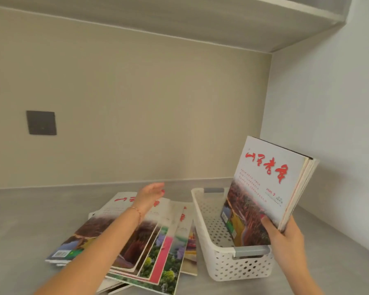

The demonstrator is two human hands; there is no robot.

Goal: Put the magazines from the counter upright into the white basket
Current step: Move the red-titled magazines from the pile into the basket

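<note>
A person's right hand (285, 237) pinches several magazines (268, 188) by their lower corner, thumb on the cover, holding them tilted over the white basket (209, 248); their bottom edge appears to sit inside it. The left hand (150, 193) hovers spread above the fanned pile (136, 241) on the counter (26, 220). Next, the held magazines likely need straightening upright before release.

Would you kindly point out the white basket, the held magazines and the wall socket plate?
white basket (241, 267), head view, perforated front wall.
held magazines (268, 177), head view, front cover.
wall socket plate (41, 122), head view, centre.
</note>
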